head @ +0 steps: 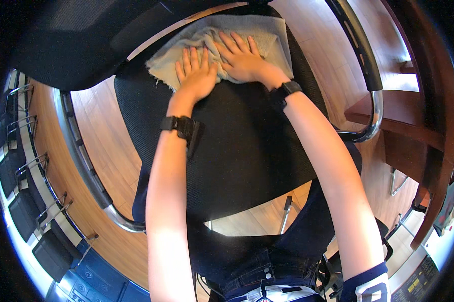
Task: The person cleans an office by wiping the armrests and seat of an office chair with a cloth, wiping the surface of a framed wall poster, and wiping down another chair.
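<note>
A grey, rumpled cloth with a frayed left edge lies across the rear part of a black chair seat. My left hand rests flat on the cloth's front left portion, fingers spread. On its right half lies my right hand, palm down, with the fingers also apart. Between the two hands the fabric is bunched into folds. Each wrist wears a black strap with a small device. Above the seat rises the chair's dark backrest.
Metal armrests with black pads flank the seat, the left armrest and the right armrest. A dark wooden desk stands at right. Several black chairs line the far left, beside blue boxes. Wood-look flooring shows around the chair.
</note>
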Demonstrator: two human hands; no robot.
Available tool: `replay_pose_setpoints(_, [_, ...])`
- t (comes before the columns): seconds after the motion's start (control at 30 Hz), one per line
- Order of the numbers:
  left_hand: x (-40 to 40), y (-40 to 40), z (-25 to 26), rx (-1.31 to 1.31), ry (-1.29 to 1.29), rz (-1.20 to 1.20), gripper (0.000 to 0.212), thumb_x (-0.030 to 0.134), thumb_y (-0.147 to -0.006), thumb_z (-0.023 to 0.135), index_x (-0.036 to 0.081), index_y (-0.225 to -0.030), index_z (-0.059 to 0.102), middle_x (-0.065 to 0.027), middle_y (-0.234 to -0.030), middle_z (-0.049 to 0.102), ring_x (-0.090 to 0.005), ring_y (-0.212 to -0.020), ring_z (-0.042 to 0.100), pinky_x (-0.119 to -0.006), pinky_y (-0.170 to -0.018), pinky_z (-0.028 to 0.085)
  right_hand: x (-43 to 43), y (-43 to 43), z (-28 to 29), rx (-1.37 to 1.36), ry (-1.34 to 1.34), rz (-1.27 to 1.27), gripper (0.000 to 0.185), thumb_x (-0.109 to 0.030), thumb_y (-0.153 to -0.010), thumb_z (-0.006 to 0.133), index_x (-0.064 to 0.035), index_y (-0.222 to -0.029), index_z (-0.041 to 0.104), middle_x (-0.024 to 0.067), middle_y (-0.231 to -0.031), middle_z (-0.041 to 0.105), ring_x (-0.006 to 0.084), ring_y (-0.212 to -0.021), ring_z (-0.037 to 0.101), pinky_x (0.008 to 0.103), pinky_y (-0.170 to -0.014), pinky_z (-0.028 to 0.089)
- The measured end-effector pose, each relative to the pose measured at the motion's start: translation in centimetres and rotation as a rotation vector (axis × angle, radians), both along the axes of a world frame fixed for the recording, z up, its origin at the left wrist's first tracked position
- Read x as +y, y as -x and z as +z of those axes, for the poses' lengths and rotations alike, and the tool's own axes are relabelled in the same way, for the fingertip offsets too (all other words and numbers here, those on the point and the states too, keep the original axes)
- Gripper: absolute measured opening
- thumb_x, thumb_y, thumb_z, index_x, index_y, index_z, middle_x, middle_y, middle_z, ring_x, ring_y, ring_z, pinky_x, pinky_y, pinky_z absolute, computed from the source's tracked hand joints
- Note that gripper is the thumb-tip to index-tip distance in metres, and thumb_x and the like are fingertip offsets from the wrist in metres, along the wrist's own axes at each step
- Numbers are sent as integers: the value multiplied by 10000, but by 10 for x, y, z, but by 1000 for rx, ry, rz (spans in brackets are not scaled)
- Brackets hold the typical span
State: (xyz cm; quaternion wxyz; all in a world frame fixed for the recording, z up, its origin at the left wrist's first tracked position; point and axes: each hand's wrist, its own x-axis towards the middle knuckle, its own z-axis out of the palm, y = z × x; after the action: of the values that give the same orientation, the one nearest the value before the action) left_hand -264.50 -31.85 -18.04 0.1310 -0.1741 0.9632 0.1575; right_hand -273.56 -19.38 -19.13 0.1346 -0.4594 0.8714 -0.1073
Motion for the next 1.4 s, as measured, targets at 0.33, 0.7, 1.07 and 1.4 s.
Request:
replay_pose_setpoints(0.33, [-60,91,-19,213,-45,49,588,506,-858,193,200,-1360,197,-119,-1415,161,-323,-1310,87,-519,-1025,19,-54,83,-12,125,124,-188,572,-476,-850,266,-209,-1356,242,52,-1438,109,280,-1324,35,500,-1036,-42])
replay_pose_setpoints(0.7, [-45,60,-14,284,43,35,564,412,-869,243,115,-1349,224,-142,-1409,170,-321,-1307,104,-510,-1026,34,-45,64,-21,244,105,-207,607,-511,-836,277,-201,-1357,240,58,-1437,110,274,-1324,45,499,-1037,-40])
replay_pose_setpoints(1.07, [35,-125,3,222,129,62,548,350,-864,386,131,-1348,251,-121,-1419,147,-290,-1317,82,-479,-1040,55,36,-107,11,72,86,-135,643,-436,-815,430,-145,-1351,228,91,-1426,139,268,-1316,104,469,-1048,50])
replay_pose_setpoints(1.4, [137,-275,36,167,54,99,598,297,-840,464,89,-1349,230,-145,-1413,145,-311,-1314,72,-506,-1031,64,137,-267,38,53,212,-164,599,-277,-766,562,-49,-1278,351,130,-1370,261,296,-1276,205,504,-1021,137])
